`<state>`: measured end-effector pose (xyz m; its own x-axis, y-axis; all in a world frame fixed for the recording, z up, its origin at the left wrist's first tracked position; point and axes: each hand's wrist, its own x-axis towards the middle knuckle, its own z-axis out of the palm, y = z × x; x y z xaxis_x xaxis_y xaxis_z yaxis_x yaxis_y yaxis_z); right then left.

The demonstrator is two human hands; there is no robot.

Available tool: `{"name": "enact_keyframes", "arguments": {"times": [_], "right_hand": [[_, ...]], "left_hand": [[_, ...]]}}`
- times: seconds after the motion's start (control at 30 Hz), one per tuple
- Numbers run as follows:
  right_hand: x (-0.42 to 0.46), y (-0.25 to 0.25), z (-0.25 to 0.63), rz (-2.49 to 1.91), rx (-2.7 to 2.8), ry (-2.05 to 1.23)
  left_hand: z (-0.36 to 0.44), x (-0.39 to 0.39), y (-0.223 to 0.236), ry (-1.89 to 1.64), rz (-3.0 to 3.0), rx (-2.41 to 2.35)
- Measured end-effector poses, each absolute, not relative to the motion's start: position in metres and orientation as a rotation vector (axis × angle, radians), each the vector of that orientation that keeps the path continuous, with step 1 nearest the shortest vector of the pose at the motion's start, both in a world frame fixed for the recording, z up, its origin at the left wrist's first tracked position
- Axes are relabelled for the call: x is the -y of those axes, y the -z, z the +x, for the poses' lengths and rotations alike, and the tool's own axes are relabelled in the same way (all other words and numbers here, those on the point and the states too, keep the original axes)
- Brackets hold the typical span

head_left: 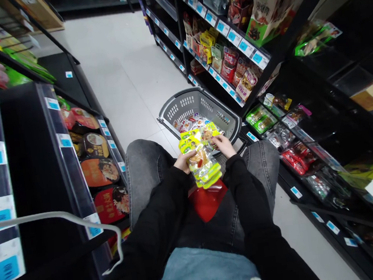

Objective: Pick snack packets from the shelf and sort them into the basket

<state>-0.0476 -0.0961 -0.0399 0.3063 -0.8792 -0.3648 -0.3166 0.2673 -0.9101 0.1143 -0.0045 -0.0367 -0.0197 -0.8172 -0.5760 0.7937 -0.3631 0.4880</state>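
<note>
Nearest, a blue garment covers the person's lap, and a red item lies between the thighs. The left hand is closed around the left edge of a stack of packets, yellow-green and partly clear, held above the lap. The right hand has its fingers pinched on the right edge of a similar packet, at the stack's upper right.

Just beyond, a grey basket stands on the pale floor, its near rim partly hidden by the packets. Small packets lie inside, toward its left end.

To the left, sealed food bowls line a shelf by its labelled edge. To the right, green packs sit at the lower shelf's near-aisle edge, with red packs closer to the person. Beyond the basket, snack bags stand along a labelled rack edge. Farthest left, a cardboard box is noted at the floor's far corner.
</note>
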Motion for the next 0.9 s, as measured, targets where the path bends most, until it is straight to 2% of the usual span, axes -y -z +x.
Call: {"name": "enact_keyframes", "arguments": {"times": [0.3,0.9], "right_hand": [[0.077,0.034,-0.031,-1.338,-1.078,0.332],[0.086,0.030,-0.034,-1.226,-1.174,0.601]], "left_hand": [[0.112,0.006,0.039,1.651,0.976,0.101],[0.111,0.004,0.039,1.624,0.927,0.221]]}}
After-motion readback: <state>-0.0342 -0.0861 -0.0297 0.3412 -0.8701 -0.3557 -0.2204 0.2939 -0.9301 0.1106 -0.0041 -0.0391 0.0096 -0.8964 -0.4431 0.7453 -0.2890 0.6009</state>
